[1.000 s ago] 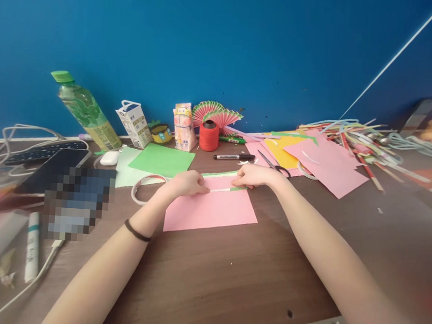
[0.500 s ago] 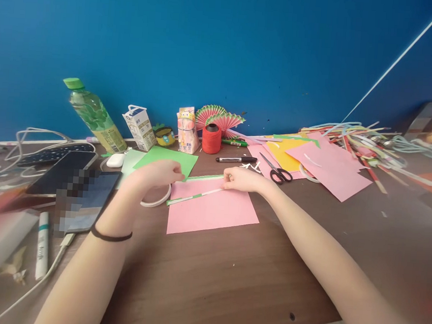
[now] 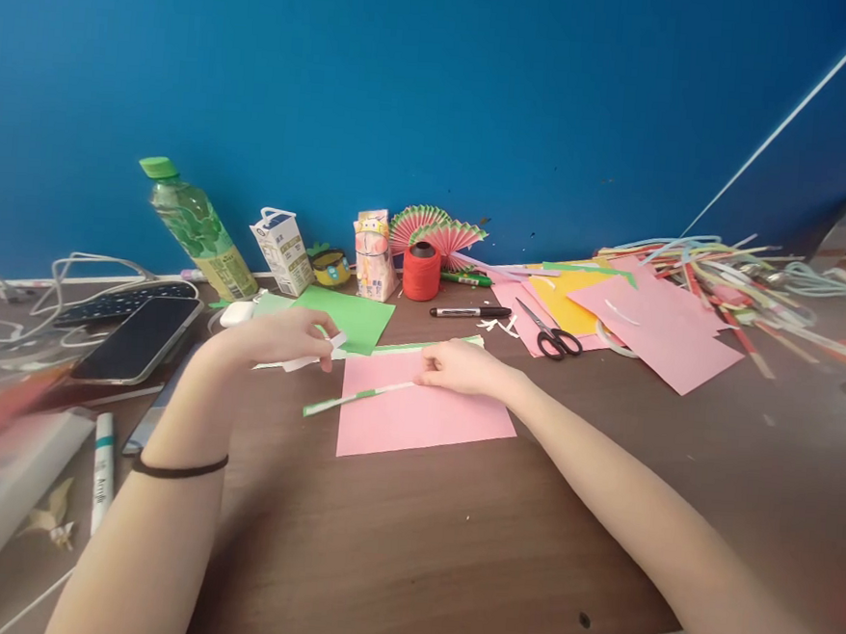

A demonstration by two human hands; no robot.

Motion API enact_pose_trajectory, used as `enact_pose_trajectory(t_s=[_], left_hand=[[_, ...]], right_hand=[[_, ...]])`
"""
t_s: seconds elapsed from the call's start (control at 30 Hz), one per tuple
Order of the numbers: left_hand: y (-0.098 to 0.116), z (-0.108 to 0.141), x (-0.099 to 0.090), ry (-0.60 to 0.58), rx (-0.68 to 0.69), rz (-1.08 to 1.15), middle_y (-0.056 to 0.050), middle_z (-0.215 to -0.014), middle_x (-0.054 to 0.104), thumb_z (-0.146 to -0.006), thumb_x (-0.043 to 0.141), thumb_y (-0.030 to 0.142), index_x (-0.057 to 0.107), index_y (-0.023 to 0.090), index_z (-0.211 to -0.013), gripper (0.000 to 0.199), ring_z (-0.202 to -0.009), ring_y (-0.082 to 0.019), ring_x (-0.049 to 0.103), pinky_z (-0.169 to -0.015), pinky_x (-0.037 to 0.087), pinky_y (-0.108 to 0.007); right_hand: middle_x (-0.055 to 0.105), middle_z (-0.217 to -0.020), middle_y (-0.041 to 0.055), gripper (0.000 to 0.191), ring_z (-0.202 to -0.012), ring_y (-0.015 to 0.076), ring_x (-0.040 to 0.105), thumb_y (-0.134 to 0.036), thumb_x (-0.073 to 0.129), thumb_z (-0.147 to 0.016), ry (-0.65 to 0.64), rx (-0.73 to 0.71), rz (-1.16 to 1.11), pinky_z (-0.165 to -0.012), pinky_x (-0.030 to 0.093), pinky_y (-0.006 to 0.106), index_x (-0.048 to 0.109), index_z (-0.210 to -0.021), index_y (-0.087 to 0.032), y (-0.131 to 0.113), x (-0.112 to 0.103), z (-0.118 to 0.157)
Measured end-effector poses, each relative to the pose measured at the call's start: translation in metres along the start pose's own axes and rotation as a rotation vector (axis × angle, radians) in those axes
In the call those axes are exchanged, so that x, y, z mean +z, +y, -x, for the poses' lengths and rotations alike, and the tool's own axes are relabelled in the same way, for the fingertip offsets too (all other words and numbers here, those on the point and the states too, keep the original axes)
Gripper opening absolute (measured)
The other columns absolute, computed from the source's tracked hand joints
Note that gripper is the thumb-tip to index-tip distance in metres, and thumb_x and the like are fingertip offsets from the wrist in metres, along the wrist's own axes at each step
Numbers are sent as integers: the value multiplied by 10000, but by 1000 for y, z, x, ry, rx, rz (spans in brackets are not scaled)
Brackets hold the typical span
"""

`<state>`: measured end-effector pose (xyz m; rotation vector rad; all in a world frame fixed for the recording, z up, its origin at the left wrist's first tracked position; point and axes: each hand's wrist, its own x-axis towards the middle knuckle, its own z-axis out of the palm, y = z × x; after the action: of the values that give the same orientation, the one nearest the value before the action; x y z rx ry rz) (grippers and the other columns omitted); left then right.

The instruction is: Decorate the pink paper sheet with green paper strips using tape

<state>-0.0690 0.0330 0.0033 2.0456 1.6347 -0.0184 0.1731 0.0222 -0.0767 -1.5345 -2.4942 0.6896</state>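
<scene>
A pink sheet (image 3: 416, 418) lies on the brown table, with a green and white edge along its far side. My right hand (image 3: 455, 368) is over the sheet's far part, its fingers pinched on a thin green and white strip (image 3: 363, 395) that slants down to the left past the sheet's edge. Left of the sheet, my left hand (image 3: 283, 336) holds a white strip (image 3: 300, 363) between thumb and fingers. Behind that hand rests a green sheet (image 3: 354, 317).
Scissors (image 3: 556, 341) and a black marker (image 3: 471, 312) lie behind the pink sheet. Farther back stand a red thread spool (image 3: 421, 273), small cartons and a bottle (image 3: 201, 234). Phones and cables are at left; coloured papers (image 3: 665, 324) and strips at right.
My left hand has moved left, away from the pink sheet, with a white strip now showing in its fingers. The green and white strip has shifted slightly left and down. The white ring near my left hand is gone from view.
</scene>
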Motion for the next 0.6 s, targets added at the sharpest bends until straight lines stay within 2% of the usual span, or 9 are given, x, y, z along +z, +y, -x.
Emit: enact_pose_trajectory(t_s=[0.07, 0.13, 0.27, 0.33, 0.47, 0.6], left_hand=[[5, 5, -3, -30, 72, 85, 15, -715, 668, -636, 515, 315, 556, 218, -994, 373, -688, -181, 581, -613, 402, -261], [9, 6, -1, -56, 196, 214, 18, -719, 647, -683, 494, 317, 533, 208, -1043, 378, -726, -171, 574, -661, 405, -261], [14, -3, 12, -67, 385, 504, 15, -740, 604, -720, 516, 259, 535, 193, -1038, 326, -737, -146, 560, -670, 417, -252], [14, -9, 18, -78, 440, 611, 5, -785, 615, -727, 530, 221, 537, 195, -1061, 335, -780, -145, 563, -702, 424, -259], [18, -14, 27, -162, 514, 790, -59, -977, 650, -722, 560, 146, 470, 201, -1210, 499, -922, -184, 576, -781, 427, -305], [27, -17, 37, -241, 576, 971, -91, -1085, 641, -717, 595, 110, 374, 216, -1303, 636, -1015, -213, 580, -892, 400, -360]], right_hand=[[580, -662, -3, 205, -594, 128, 499, -360, 516, -767, 54, 0, -70, -504, 276, 228, 503, -650, -193, -3, 0, 1], [569, -656, -4, 179, -604, 128, 500, -329, 471, -801, 152, -7, -176, -520, 297, 229, 534, -705, -192, -5, -4, 3], [571, -720, -1, 129, -648, 128, 520, -266, 445, -819, 490, -112, -407, -592, 390, 255, 546, -827, -187, -13, -13, 5], [579, -814, 17, 124, -735, 136, 551, -198, 463, -799, 591, -215, -501, -664, 440, 276, 546, -890, -188, -19, -15, 6], [522, -1032, 60, 273, -887, 149, 579, -104, 467, -766, 629, -377, -592, -798, 485, 322, 535, -1010, -205, -29, -15, 8], [482, -1110, 73, 364, -1012, 175, 543, -71, 433, -766, 696, -416, -525, -903, 459, 369, 530, -1082, -223, -30, -15, 9]])
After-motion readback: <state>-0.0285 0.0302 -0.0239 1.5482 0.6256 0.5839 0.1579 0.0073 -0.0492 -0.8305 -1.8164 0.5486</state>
